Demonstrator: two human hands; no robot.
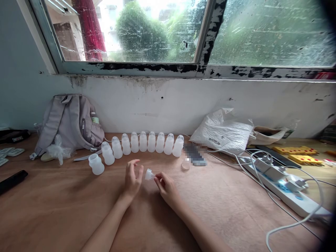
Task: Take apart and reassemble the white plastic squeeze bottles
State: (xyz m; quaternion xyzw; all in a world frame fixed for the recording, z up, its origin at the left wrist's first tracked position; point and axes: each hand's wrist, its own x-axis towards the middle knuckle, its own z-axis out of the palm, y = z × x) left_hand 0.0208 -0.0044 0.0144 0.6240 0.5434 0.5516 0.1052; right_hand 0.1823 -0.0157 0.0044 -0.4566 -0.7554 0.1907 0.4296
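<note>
Cap [149, 174] pinched in right fingers [156, 179] (left near).

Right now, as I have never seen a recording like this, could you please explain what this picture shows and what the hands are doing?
There is no machine here: a person wears a camera on the head, so the single picture looks forward and down at their own two bare hands over a wooden table under a window.

The right hand pinches a small clear plastic cap at its fingertips. The left hand is open beside the cap, fingers curled, holding nothing.

Behind the hands, white plastic bottles stand in a curved row; most carry clear caps, while the bottle at the left end is uncapped. Another small clear cap lies near the row's right end.

Also there: a grey backpack on the left, a white plastic bag, and a power strip with cables on the right.
</note>
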